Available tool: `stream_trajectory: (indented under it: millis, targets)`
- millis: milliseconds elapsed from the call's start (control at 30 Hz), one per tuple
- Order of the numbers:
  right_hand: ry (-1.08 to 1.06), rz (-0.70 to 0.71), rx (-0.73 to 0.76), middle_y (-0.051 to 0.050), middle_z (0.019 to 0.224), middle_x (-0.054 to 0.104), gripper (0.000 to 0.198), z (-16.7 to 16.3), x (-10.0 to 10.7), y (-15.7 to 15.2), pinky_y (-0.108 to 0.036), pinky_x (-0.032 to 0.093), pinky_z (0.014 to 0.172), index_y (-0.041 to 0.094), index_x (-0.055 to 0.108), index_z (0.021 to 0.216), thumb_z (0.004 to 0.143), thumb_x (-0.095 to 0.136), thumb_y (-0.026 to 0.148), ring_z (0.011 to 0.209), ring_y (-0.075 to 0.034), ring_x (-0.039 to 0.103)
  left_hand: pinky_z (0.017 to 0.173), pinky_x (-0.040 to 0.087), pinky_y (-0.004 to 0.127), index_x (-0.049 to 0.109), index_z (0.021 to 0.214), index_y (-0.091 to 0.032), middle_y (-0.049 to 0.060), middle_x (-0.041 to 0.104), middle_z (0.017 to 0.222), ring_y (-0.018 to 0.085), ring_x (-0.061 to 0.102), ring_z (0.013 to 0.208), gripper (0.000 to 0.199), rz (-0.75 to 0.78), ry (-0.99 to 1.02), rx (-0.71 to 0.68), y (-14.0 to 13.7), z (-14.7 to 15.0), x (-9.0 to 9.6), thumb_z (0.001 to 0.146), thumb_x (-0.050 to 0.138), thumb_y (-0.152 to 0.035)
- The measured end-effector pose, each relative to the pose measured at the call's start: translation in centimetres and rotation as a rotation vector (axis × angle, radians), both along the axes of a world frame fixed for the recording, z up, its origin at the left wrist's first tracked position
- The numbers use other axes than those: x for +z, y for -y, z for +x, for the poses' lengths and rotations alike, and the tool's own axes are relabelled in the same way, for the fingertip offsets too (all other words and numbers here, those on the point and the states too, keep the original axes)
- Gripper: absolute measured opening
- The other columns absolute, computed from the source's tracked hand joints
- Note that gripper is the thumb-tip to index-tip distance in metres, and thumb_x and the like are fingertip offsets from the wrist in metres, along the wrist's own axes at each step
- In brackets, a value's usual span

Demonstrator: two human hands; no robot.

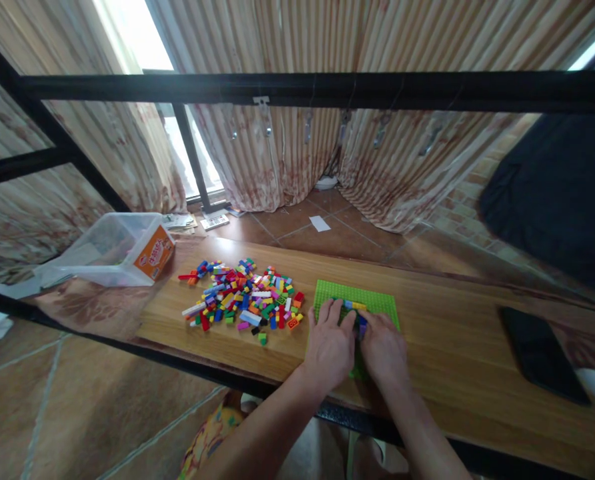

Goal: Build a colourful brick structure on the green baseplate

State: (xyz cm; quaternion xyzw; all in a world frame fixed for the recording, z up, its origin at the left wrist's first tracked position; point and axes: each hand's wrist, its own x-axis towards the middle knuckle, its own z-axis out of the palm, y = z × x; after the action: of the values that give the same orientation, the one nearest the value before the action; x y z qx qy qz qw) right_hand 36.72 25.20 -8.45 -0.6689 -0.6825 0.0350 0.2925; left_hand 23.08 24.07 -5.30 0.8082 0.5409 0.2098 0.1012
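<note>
Head view: brick row (355, 305) runs left to right on green baseplate (383, 303) (can't tell whether fingers (335, 309) grip)

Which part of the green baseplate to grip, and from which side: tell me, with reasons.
Probably best pinched at the far right corner of the green baseplate, coming from the right. It lies flat on the wooden tabletop, that corner shows no bricks, and the left hand and right hand cover much of its middle and near part.
</note>
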Motion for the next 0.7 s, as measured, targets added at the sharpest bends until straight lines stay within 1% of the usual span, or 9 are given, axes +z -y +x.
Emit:
stream_trajectory:
  millis: [67, 133, 200, 267, 333, 400, 500, 600, 700]
  targets:
    - [0.033, 0.015, -0.056, -0.012, 0.089, 0.066, 0.038, 0.0, 0.5, -0.1, -0.035, 0.046, 0.069, 0.016, 0.069, 0.105, 0.09, 0.034, 0.017, 0.077, -0.022, 0.059, 0.107, 0.036, 0.053, 0.058, 0.124, -0.023, 0.01, 0.051, 0.139, 0.027, 0.043, 0.129, 0.034, 0.035, 0.102, 0.029, -0.5, -0.6, 0.2, 0.093, 0.046, -0.027]
    - [0.018, 0.053, -0.103, -0.013, 0.093, 0.067, 0.037, -0.1, 0.9, -0.3, -0.036, 0.046, 0.071, 0.014, 0.069, 0.104, 0.091, 0.036, 0.021, 0.08, -0.023, 0.061, 0.104, 0.04, 0.045, 0.063, 0.112, -0.021, 0.009, 0.058, 0.13, 0.024, 0.051, 0.119, 0.026, 0.058, 0.234, 0.065, -1.2, -1.3, 0.5, 0.092, 0.048, -0.024]
    - [-0.037, 0.092, -0.101, -0.013, 0.094, 0.069, 0.036, -0.5, 1.4, -0.4, -0.036, 0.046, 0.074, 0.013, 0.07, 0.1, 0.092, 0.038, 0.028, 0.083, -0.023, 0.062, 0.098, 0.044, 0.038, 0.065, 0.096, -0.019, 0.008, 0.064, 0.115, 0.021, 0.056, 0.108, 0.018, 0.059, 0.371, 0.106, -1.9, -2.0, 0.9, 0.092, 0.047, -0.021]
    - [-0.103, 0.12, -0.063, -0.013, 0.093, 0.07, 0.037, -1.1, 1.7, -0.5, -0.035, 0.047, 0.075, 0.015, 0.07, 0.095, 0.093, 0.04, 0.035, 0.083, -0.023, 0.063, 0.087, 0.046, 0.033, 0.062, 0.084, -0.018, 0.006, 0.066, 0.097, 0.018, 0.059, 0.094, 0.018, 0.04, 0.471, 0.141, -2.4, -2.7, 1.3, 0.092, 0.047, -0.02]
    - [-0.159, 0.137, -0.019, -0.011, 0.09, 0.071, 0.038, -1.9, 2.0, -0.5, -0.034, 0.047, 0.075, 0.017, 0.07, 0.089, 0.093, 0.042, 0.041, 0.082, -0.022, 0.063, 0.074, 0.044, 0.028, 0.058, 0.076, -0.019, 0.004, 0.062, 0.08, 0.016, 0.058, 0.08, 0.021, 0.016, 0.532, 0.172, -2.6, -3.4, 1.7, 0.093, 0.047, -0.023]
    - [-0.193, 0.133, 0.026, -0.008, 0.086, 0.071, 0.038, -2.9, 2.1, -0.4, -0.033, 0.047, 0.072, 0.018, 0.07, 0.084, 0.092, 0.044, 0.045, 0.078, -0.02, 0.064, 0.064, 0.038, 0.026, 0.053, 0.069, -0.019, 0.001, 0.056, 0.069, 0.014, 0.052, 0.068, 0.027, 0.008, 0.586, 0.219, -2.7, -4.2, 2.2, 0.094, 0.046, -0.025]
    - [-0.219, 0.089, 0.117, -0.006, 0.082, 0.07, 0.034, -4.4, 2.2, -0.3, -0.031, 0.046, 0.071, 0.02, 0.069, 0.082, 0.093, 0.045, 0.042, 0.074, -0.019, 0.063, 0.057, 0.031, 0.025, 0.048, 0.062, -0.02, -0.003, 0.048, 0.058, 0.012, 0.044, 0.057, 0.035, 0.0, 0.744, 0.316, -2.9, -5.6, 2.6, 0.094, 0.044, -0.031]
    - [-0.239, 0.052, 0.194, -0.005, 0.083, 0.068, 0.028, -5.9, 2.2, -0.4, -0.031, 0.046, 0.074, 0.02, 0.066, 0.082, 0.093, 0.046, 0.036, 0.077, -0.018, 0.063, 0.054, 0.031, 0.024, 0.049, 0.057, -0.019, -0.003, 0.047, 0.053, 0.011, 0.043, 0.053, 0.042, -0.063, 1.035, 0.407, -3.4, -7.1, 2.8, 0.093, 0.045, -0.04]
    - [-0.235, 0.028, 0.22, -0.005, 0.084, 0.066, 0.025, -7.2, 2.2, -0.8, -0.031, 0.047, 0.076, 0.019, 0.065, 0.085, 0.094, 0.044, 0.028, 0.08, -0.018, 0.063, 0.054, 0.036, 0.023, 0.049, 0.053, -0.018, -0.002, 0.049, 0.052, 0.01, 0.046, 0.052, 0.047, -0.156, 1.391, 0.487, -3.9, -8.3, 3.2, 0.087, 0.052, -0.05]
